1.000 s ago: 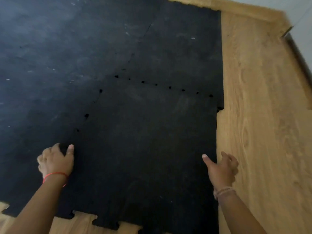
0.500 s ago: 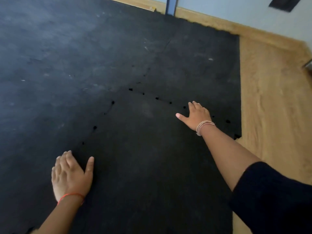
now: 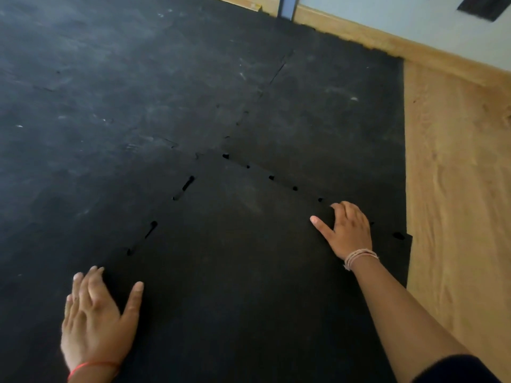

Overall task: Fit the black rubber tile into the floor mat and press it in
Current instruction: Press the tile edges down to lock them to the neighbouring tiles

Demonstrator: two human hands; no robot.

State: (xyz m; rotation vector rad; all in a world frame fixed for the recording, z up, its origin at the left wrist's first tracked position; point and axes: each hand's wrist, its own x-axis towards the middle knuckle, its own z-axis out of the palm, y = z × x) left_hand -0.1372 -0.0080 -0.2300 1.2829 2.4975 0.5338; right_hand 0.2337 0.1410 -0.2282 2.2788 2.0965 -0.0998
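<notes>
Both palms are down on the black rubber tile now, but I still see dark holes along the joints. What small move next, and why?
Probably press the right hand down along the far seam: the black rubber tile shows open dark gaps against the black floor mat there. The left hand can steady it.

Tile [image 3: 249, 272]: deep matte black, plain; small darker slots dot its left and far seams.
Mat [image 3: 110, 92]: black, faded to charcoal grey, with pale scuffs and white flecks.
Floor [image 3: 456, 189]: honey-tan wood with darker wavy grain.
Skirting [image 3: 387, 37]: light tan wood.
Wall [image 3: 414, 15]: pale blue-grey, with a dark patch at the top right.
Post [image 3: 287, 6]: blue-grey, upright at the far wall.
Left wrist band [image 3: 91, 366]: thin, red-orange.
Right wrist band [image 3: 359, 257]: several pale pinkish-beige strands.
Sleeve [image 3: 456, 371]: black, on the right arm.
</notes>
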